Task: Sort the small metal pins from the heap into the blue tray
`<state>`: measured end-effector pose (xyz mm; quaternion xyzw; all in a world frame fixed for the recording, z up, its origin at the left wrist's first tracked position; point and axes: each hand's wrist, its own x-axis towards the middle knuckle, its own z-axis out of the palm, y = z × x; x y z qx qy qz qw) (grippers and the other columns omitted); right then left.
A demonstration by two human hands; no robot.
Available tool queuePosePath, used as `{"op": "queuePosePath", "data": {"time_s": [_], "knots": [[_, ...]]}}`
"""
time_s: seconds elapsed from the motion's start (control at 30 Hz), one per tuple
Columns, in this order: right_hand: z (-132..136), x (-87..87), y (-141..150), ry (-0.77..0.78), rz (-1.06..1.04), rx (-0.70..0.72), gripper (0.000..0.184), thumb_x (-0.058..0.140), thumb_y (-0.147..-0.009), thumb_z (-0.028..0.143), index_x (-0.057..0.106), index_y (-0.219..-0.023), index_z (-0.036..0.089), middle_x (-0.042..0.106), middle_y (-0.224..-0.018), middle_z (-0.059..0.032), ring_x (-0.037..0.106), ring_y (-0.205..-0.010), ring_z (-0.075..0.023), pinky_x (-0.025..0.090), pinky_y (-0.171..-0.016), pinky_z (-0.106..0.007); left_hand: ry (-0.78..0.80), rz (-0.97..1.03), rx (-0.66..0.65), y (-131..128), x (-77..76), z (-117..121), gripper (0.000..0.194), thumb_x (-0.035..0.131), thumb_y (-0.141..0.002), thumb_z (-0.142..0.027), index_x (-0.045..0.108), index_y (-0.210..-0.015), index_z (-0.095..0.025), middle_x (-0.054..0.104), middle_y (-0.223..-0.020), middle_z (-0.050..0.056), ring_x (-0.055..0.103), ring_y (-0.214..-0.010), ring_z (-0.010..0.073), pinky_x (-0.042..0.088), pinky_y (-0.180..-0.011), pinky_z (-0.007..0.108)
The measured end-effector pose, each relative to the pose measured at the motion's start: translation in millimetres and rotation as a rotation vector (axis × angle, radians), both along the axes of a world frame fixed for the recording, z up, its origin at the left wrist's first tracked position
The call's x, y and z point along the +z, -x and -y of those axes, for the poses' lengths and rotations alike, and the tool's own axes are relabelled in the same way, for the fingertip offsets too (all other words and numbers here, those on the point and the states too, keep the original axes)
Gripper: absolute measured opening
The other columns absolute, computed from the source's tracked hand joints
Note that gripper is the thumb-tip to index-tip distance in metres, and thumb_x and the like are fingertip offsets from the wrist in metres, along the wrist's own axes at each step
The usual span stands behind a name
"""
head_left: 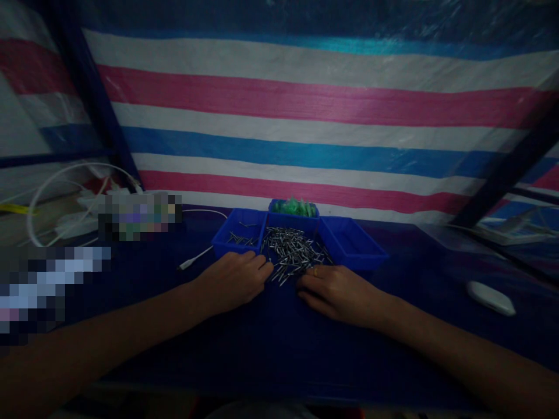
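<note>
A loose pile of small metal pins (293,251) lies on the dark blue table in front of me. My left hand (236,278) rests palm down at the pile's left edge, fingers curled and pressed together toward the pins. My right hand (338,291) lies at the pile's near right edge, fingers bent toward the pins, a ring on one finger. What either hand pinches, if anything, is hidden. Behind the pile stand three blue trays: the left tray (227,240) holds a few pins, the middle back tray (279,219) holds green pieces (294,206), the right tray (356,251) looks bare.
A white cable with a plug (192,261) lies left of the trays. More white cables and adapters (74,215) sit at the far left. A white oval object (491,297) rests on the table at the right. A striped tarp (305,116) hangs behind.
</note>
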<state>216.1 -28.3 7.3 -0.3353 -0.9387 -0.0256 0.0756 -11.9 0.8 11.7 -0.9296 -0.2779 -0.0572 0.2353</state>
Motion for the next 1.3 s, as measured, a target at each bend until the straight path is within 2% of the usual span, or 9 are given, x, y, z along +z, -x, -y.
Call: {"op": "queuePosePath", "data": {"time_s": [0.13,0.33,0.53,0.7,0.93,1.1,1.3], "knots": [[0,-1.4,0,-0.011,-0.012,-0.004,0.015,0.045,-0.088,0.025,0.055,-0.087,0.014,0.055,-0.074,-0.0029,0.050,-0.064,-0.0126,0.035,-0.058,-0.024,-0.031,0.093,-0.103,-5,2.1,7,0.003,0.050,-0.077,-0.017,0.049,-0.079,-0.016,0.055,-0.081,0.005,0.052,-0.075,0.0201,0.040,-0.057,0.028],[2,-1.6,4,0.058,-0.103,0.007,0.018,0.044,-0.090,0.028,0.054,-0.094,0.014,0.058,-0.079,-0.0046,0.054,-0.070,-0.0137,0.038,-0.063,-0.024,0.014,0.154,-0.283,-9,-11.2,8,0.007,0.045,-0.082,-0.017,0.051,-0.079,-0.015,0.053,-0.067,0.000,0.048,-0.063,0.0154,0.035,-0.052,0.027],[4,-2.4,7,0.045,-0.137,0.037,0.019,0.042,-0.090,0.027,0.054,-0.081,0.014,0.055,-0.072,-0.0028,0.051,-0.064,-0.0120,0.037,-0.059,-0.023,0.094,0.196,-0.372,-13,-12.9,9,0.017,0.040,-0.089,-0.019,0.054,-0.082,-0.015,0.055,-0.071,0.001,0.048,-0.065,0.0149,0.037,-0.057,0.027],[3,-3.7,7,0.022,-0.138,0.053,0.023,0.038,-0.092,0.026,0.053,-0.079,0.014,0.054,-0.069,-0.0024,0.050,-0.061,-0.0116,0.037,-0.058,-0.023,0.169,0.239,-0.357,-13,-10.8,7,0.021,0.038,-0.091,-0.022,0.056,-0.084,-0.015,0.057,-0.073,0.001,0.050,-0.067,0.0144,0.038,-0.059,0.026],[4,-1.0,8,0.033,-0.158,0.021,0.023,0.035,-0.093,0.024,0.054,-0.084,0.014,0.058,-0.073,-0.0037,0.052,-0.063,-0.0128,0.039,-0.060,-0.024,0.329,0.308,-0.206,-14,-5.1,1,0.017,0.045,-0.087,-0.027,0.054,-0.078,-0.015,0.056,-0.069,0.000,0.053,-0.066,0.0127,0.038,-0.058,0.023],[2,0.0,5,0.053,-0.144,-0.008,0.022,0.035,-0.093,0.023,0.053,-0.084,0.014,0.057,-0.073,-0.0035,0.052,-0.064,-0.0123,0.038,-0.060,-0.024,0.441,0.429,-0.204,-19,-10.0,2,0.014,0.048,-0.084,-0.023,0.052,-0.073,-0.015,0.053,-0.065,-0.002,0.051,-0.060,0.0106,0.036,-0.056,0.021],[0,-1.4,4,0.022,-0.111,0.033,0.026,0.034,-0.093,0.025,0.052,-0.079,0.015,0.052,-0.068,-0.0017,0.047,-0.058,-0.0112,0.035,-0.057,-0.024,0.570,0.633,-0.253,-25,-13.0,4,0.011,0.050,-0.085,-0.025,0.056,-0.081,-0.016,0.053,-0.064,-0.004,0.047,-0.054,0.0074,0.036,-0.052,0.018]]}}
